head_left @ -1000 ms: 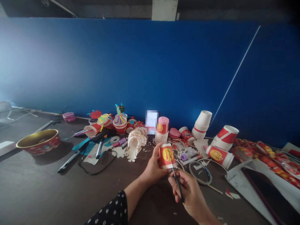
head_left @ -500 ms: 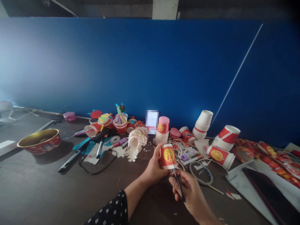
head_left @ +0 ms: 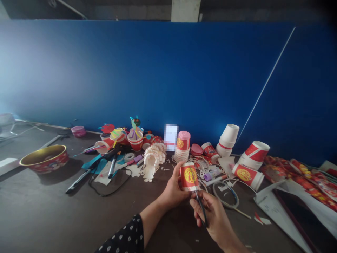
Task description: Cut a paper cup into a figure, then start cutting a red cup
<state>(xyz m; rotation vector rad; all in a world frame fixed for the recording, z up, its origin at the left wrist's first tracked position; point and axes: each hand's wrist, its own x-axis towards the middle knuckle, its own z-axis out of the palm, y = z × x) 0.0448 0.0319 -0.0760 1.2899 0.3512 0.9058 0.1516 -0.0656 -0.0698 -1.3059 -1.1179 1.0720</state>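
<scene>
My left hand (head_left: 172,189) is wrapped round an upside-down red paper cup (head_left: 188,176) with a gold emblem, held just above the dark table (head_left: 47,211). My right hand (head_left: 214,218) grips black scissors (head_left: 200,207) whose blades point up into the cup's lower edge. Both hands are closed and sit close together at the lower middle of the view. A black sleeve with white dots (head_left: 123,239) covers my left forearm.
Behind the hands lie several red and white paper cups (head_left: 247,174), a stack of cups (head_left: 182,147), a cut white paper craft (head_left: 154,158), cut rims and scraps (head_left: 226,191), pens (head_left: 112,167), a gold-lined red bowl (head_left: 43,159) at left, and a blue wall (head_left: 158,77).
The cup and both hands have shifted very slightly to the right; the scissors stay at the cup's lower edge.
</scene>
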